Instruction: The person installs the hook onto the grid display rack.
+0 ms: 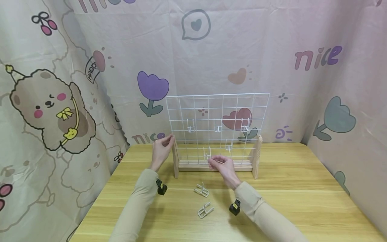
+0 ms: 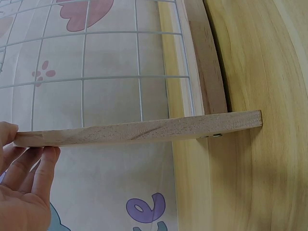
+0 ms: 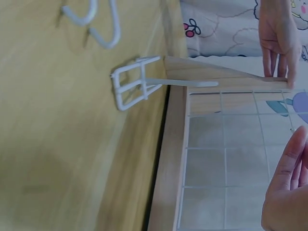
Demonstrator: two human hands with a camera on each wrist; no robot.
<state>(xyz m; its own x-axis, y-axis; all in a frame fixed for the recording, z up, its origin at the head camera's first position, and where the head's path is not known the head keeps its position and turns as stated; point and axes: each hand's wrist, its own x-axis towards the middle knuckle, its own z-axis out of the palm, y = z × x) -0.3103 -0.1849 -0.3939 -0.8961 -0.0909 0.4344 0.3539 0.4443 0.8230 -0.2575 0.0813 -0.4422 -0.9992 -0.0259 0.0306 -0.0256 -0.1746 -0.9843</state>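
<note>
A white wire grid panel point(image 1: 215, 111) stands upright in a wooden stand, with several white wire hooks hung on it. My left hand point(image 1: 161, 152) pinches the top of the stand's left post point(image 2: 139, 133) between thumb and fingers. Low on the panel, near its middle, my right hand point(image 1: 224, 167) pinches a white wire hook point(image 1: 207, 156) with its fingertips against the grid. In the right wrist view that hook is out of sight, and only part of the right hand point(image 3: 288, 192) shows at the edge.
Two loose wire hooks lie on the wooden table in front of the stand, the farther hook point(image 1: 202, 190) behind the nearer hook point(image 1: 205, 210). A wooden base bar point(image 1: 196, 167) joins the posts. A printed curtain point(image 1: 127, 50) hangs behind and beside the table point(image 1: 296, 195).
</note>
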